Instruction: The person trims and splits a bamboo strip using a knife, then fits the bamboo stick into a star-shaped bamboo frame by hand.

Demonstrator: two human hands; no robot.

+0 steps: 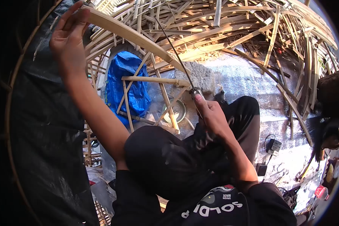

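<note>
My left hand (69, 37), raised at the upper left, holds the far end of a long pale bamboo strip (133, 35). The strip slants down to the right, its lower end over a grey stone block (199, 77). My right hand (211, 113) is closed round the handle of a long, thin dark blade (175, 51), which points up and to the left. The blade crosses in front of the strip near its lower end. A frame of crossed bamboo sticks (163, 90) stands just left of the block.
A blue plastic bag (128, 83) lies left of the stick frame, with a round bowl (175, 110) beneath the sticks. Heaped bamboo strips (214, 34) curve across the back. At right are a black adapter (274, 147) and a bottle with a red label (321, 192).
</note>
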